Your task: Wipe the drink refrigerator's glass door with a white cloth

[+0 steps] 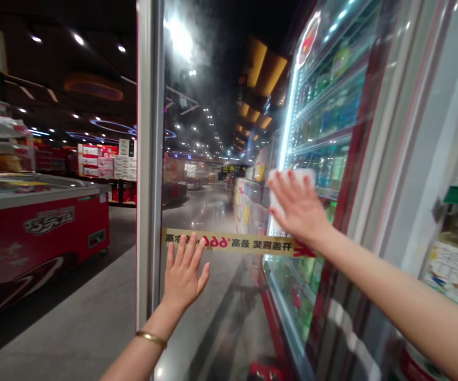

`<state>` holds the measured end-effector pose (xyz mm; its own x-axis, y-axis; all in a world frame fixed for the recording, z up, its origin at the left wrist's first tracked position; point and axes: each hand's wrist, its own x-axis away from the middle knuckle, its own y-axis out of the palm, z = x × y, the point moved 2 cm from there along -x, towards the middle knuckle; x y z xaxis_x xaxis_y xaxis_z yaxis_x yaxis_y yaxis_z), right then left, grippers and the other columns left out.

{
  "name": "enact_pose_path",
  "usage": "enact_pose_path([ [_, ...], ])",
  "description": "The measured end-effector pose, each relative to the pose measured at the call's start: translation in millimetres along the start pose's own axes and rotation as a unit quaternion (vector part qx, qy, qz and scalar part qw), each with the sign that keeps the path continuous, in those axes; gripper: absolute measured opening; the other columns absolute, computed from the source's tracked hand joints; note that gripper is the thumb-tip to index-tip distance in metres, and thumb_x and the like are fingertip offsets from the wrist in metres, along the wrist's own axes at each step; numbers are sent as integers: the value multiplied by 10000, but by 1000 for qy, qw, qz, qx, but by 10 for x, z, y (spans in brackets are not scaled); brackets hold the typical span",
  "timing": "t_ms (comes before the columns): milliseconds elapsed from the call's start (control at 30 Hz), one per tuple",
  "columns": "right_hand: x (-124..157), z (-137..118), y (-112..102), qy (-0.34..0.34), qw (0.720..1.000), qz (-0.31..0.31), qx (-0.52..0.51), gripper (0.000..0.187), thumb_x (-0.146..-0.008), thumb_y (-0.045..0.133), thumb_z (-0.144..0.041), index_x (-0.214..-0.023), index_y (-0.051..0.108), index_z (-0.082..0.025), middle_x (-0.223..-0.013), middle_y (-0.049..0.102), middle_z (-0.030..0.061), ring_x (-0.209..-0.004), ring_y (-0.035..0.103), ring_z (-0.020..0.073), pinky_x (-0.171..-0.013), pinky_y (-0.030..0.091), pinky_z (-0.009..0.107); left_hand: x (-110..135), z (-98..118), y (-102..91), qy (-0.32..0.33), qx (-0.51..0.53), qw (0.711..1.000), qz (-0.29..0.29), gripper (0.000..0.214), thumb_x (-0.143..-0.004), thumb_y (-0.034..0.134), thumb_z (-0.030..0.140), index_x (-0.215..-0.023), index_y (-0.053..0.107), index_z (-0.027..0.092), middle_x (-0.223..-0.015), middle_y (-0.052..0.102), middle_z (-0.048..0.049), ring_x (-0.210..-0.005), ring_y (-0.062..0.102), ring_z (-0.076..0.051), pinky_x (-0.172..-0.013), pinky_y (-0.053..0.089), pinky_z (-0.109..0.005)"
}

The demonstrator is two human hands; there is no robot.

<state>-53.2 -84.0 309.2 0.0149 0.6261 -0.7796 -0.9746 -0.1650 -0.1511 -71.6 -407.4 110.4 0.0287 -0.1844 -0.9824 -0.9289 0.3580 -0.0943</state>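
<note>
Glass door (213, 159) of the cooler stands swung open before you, your left hand (183, 272) flat on it with fingers spread, your right hand (298, 209) pressing a white cloth (292, 177) higher up, mid-wipe; next, sweep sideways with steady pressure.

A clear, glossy glass door (213, 132), misted matt with condensation near its top, swings in a smooth brushed-metal frame (146, 159). The left hand (183, 275) lies flat on the pane below a glossy yellow printed sticker strip (229, 242), a polished gold-coloured metal bangle (152, 338) at the wrist. The right hand (298, 209) presses a soft, matt white cloth (292, 177) to the glass. A shiny red chest freezer (42, 233) stands on a smooth, faintly reflective grey floor (78, 317).
</note>
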Motion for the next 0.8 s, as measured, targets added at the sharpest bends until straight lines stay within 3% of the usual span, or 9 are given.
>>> enact_pose_path([
  [100, -400, 580, -86, 290, 955, 36, 53, 744, -1152, 321, -435, -1759, 186, -27, -1831, 149, 286, -1723, 133, 440, -1349, 175, 766, -2, -2, 15, -6, 4, 1000, 9, 854, -1025, 642, 376, -1774, 239, 291, -1811, 289, -55, -1737, 157, -243, -1447, 66, -500],
  [167, -424, 374, -18, 310, 949, 39, 46, 740, -1142, 347, -416, -1771, 172, -69, -1841, 170, 253, -1730, 141, 411, -1366, 178, 735, -9, 10, 8, -7, 10, 1000, 15, 841, -1031, 639, 376, -1771, 249, 290, -1812, 286, -50, -1737, 158, -234, -1448, 67, -496],
  [267, -251, -446, 210, -31, 998, -30, -47, 758, -1097, 450, -367, -1792, 178, -238, -1840, 299, 98, -1713, 262, 303, -1398, 261, 617, -18, 33, -9, -5, 17, 1000, 19, 822, -1041, 629, 383, -1769, 259, 284, -1812, 284, -44, -1740, 152, -221, -1450, 60, -486],
  [367, -302, -733, 294, -279, 950, -94, -105, 676, -1096, 466, -442, -1752, 317, -377, -1795, 405, -67, -1686, 329, 187, -1424, 263, 466, -20, 37, -12, -4, 14, 1000, 17, 819, -1043, 624, 382, -1769, 259, 280, -1813, 280, -47, -1741, 143, -222, -1450, 56, -488],
  [433, -731, -365, 237, -192, 975, -79, -81, 679, -1096, 461, -502, -1746, 343, -342, -1815, 366, -43, -1722, 236, 230, -1444, 163, 539, -16, 29, -5, -4, 9, 1000, 13, 836, -1034, 635, 372, -1771, 251, 279, -1812, 285, -55, -1740, 149, -232, -1448, 59, -497],
  [533, -1514, 425, 100, 140, 990, 10, -26, 763, -1115, 383, -480, -1767, 222, -117, -1862, 194, 148, -1743, 120, 341, -1396, 67, 703, -8, 17, 8, -2, 3, 1000, 8, 862, -1020, 648, 356, -1774, 238, 275, -1805, 304, -69, -1735, 166, -249, -1447, 69, -513],
  [633, -1779, 496, 113, 258, 964, 68, -9, 809, -1120, 321, -467, -1759, 116, -15, -1856, 113, 243, -1744, 80, 375, -1377, 56, 728, -2, 19, 10, -3, 1, 1000, 10, 863, -1018, 649, 359, -1774, 242, 270, -1799, 320, -72, -1734, 169, -254, -1447, 74, -514],
  [733, -1541, -160, 278, -9, 999, 4, -53, 790, -1097, 363, -433, -1791, 110, -151, -1858, 226, 127, -1742, 150, 297, -1414, 102, 654, -2, 31, -4, -2, -3, 1000, 9, 858, -1023, 641, 367, -1774, 239, 269, -1794, 333, -71, -1735, 164, -249, -1447, 69, -512],
  [800, -1355, -454, 318, -210, 972, -60, -91, 763, -1086, 401, -430, -1793, 160, -278, -1831, 331, 16, -1721, 240, 223, -1434, 145, 573, -5, 38, -20, -2, -6, 1000, 4, 852, -1028, 632, 367, -1775, 235, 268, -1792, 338, -71, -1736, 157, -244, -1447, 66, -508],
])
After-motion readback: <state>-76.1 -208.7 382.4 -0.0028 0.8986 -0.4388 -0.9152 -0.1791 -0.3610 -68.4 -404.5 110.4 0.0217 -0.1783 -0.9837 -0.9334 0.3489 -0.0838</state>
